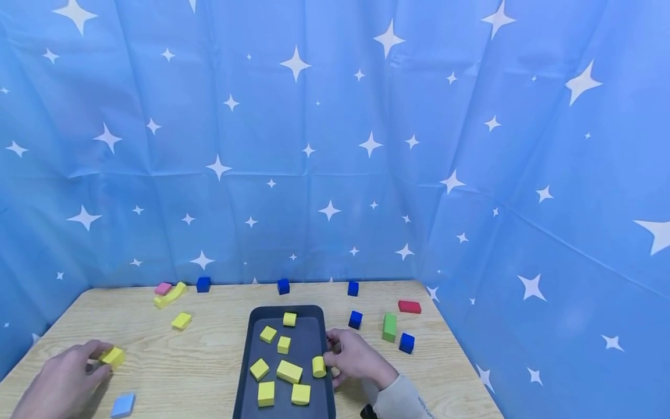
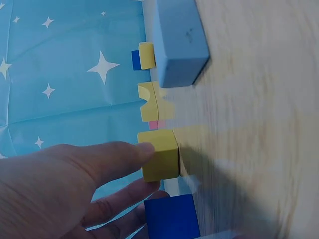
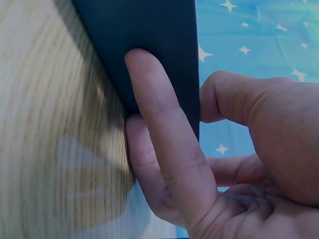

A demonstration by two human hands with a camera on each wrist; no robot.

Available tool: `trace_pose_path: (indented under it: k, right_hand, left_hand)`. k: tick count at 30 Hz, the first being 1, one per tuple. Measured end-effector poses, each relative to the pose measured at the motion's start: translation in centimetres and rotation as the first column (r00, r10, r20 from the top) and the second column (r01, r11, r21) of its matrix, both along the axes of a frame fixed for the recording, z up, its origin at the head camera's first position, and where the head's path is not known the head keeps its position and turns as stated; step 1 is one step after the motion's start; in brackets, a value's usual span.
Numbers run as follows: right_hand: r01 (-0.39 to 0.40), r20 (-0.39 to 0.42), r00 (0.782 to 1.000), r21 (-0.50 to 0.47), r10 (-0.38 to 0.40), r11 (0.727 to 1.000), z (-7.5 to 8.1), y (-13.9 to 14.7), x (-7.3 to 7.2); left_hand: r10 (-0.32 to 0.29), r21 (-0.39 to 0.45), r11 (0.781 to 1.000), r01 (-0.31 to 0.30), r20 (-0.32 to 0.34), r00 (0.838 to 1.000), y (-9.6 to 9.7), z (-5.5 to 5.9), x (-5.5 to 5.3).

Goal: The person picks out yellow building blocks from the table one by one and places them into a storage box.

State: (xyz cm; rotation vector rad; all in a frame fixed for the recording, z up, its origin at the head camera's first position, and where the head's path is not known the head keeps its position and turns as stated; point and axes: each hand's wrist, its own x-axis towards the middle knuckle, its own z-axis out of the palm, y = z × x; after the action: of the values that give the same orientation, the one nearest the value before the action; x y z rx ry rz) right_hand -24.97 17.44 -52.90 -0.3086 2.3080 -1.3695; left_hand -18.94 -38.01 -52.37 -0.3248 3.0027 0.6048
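Observation:
At the left of the table, my left hand [image 1: 65, 375] pinches a yellow block [image 1: 113, 357] between thumb and fingers. The left wrist view shows the thumb on the near face of that yellow block [image 2: 159, 155], low against the table. A dark blue block [image 2: 172, 217] stands beside the fingers there. My right hand [image 1: 358, 356] grips the right side of a dark tray [image 1: 256, 326]. Seen from the right wrist, the fingers [image 3: 167, 114] lie along the tray's outer wall [image 3: 154, 30] and the thumb is at its rim. Several yellow blocks [image 1: 289, 371] lie in the tray.
A light blue block [image 1: 123, 405] lies in front of my left hand. Further back are a yellow curved block [image 1: 170, 295], a pink block [image 1: 163, 288] and a yellow block [image 1: 181, 320]. Right of the tray are blue blocks [image 1: 406, 343], a green block [image 1: 389, 327] and a red block [image 1: 410, 306].

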Motion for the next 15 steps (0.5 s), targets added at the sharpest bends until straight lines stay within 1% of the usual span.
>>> trace_pose_path:
  k: [4,9,15]
  right_hand:
    - [-0.002,-0.004,1.0,-0.001,0.002,1.0,0.02,-0.02,0.09]
    - [-0.002,-0.002,1.0,-0.005,0.002,1.0,0.02,0.01,0.14]
    - [0.003,0.005,1.0,-0.009,-0.003,1.0,0.04,0.04,0.09]
  left_hand:
    - [-0.002,-0.008,1.0,0.002,-0.01,1.0,0.22,-0.29,-0.23]
    - [-0.033,-0.049,0.998,0.031,-0.044,0.998,0.41,-0.61,-0.3]
    - [-0.068,-0.05,0.997,0.065,-0.07,0.995,0.24,-0.6,-0.41]
